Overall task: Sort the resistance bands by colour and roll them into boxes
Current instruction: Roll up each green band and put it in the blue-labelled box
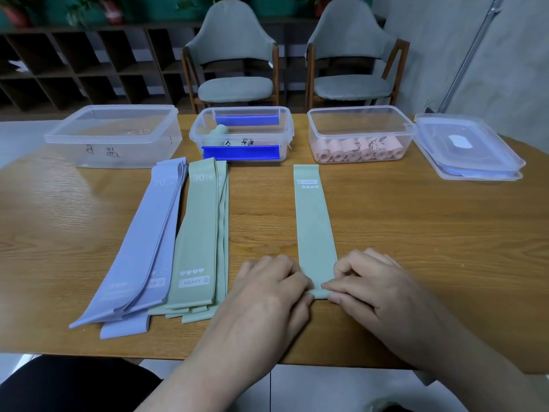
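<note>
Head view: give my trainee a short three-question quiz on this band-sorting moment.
1. True or false: the clear plastic box on the right holds rolled pink bands.
2. Which end of the single flat green resistance band do the left hand and right hand pinch: A) far end, B) near end, C) middle?
3. Fill in: the flat stack beside the green band stack, on its left, is coloured ____.

Key: 1 true; 2 B; 3 lavender blue.
</note>
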A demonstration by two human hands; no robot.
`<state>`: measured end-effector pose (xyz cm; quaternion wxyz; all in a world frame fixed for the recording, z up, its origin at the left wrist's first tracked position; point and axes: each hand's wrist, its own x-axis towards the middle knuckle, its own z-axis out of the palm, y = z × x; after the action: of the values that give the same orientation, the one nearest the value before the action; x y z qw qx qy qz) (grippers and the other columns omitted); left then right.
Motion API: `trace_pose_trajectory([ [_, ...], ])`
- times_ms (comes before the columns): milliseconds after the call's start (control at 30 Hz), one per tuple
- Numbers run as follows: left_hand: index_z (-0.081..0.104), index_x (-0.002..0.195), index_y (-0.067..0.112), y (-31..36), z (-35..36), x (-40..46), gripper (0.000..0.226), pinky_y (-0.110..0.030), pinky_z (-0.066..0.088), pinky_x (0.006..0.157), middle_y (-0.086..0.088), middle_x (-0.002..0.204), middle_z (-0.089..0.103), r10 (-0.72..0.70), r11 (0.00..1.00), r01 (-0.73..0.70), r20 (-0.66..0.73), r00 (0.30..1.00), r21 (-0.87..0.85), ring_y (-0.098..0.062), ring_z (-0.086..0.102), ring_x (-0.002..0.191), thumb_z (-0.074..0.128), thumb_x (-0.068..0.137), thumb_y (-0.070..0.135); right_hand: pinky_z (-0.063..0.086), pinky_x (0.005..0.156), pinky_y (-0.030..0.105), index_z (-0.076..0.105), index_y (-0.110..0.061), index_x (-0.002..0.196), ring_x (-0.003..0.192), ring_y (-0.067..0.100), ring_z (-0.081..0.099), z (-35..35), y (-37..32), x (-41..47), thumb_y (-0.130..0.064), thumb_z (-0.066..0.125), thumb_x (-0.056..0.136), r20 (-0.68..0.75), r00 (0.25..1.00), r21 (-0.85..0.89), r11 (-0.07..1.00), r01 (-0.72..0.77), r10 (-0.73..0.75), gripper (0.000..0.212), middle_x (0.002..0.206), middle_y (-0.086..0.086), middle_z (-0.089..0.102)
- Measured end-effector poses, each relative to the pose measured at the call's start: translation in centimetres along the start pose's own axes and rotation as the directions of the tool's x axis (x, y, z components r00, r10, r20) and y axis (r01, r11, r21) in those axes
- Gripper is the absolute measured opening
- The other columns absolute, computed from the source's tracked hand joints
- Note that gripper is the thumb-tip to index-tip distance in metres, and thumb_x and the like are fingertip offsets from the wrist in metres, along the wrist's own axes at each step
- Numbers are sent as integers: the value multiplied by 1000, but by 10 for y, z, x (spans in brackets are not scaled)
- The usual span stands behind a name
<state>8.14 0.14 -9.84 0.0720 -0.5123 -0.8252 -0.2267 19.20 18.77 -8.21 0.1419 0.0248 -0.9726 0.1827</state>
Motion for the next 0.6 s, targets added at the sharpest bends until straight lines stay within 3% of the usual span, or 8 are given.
trace_pose_trajectory([
  [167,67,102,29,-1,1,2,24,-28,33,82,14,99,53,-21,1000,21,-16,1000,-14,-9,48,91,44,102,38,46,82,36,70,-28,96,90,7,56,-1,2,-1,-40,55,95,-1,998,85,995,-59,59,19,93,-19,60],
  [333,66,104,31,-2,2,3,23,-27,33,83,14,99,55,-47,998,45,-36,998,-50,-9,50,92,44,101,39,45,82,29,74,-29,93,90,6,54,0,1,0,-44,48,95,-54,995,89,993,-78,83,30,92,-20,59],
  [533,65,110,32,-2,1,3,26,-30,35,87,14,104,55,-59,998,59,0,998,-30,-10,51,98,50,93,46,49,77,39,74,-30,106,89,7,54,-1,3,-2,-36,69,88,-23,995,-3,995,-97,97,20,95,-19,58],
  [600,62,113,32,-2,1,3,27,-29,35,87,14,105,54,-62,998,62,7,998,-19,-10,51,99,51,93,46,48,74,40,75,-27,103,87,10,54,1,1,0,-34,65,91,-51,994,-14,995,-98,97,17,95,-17,58],
])
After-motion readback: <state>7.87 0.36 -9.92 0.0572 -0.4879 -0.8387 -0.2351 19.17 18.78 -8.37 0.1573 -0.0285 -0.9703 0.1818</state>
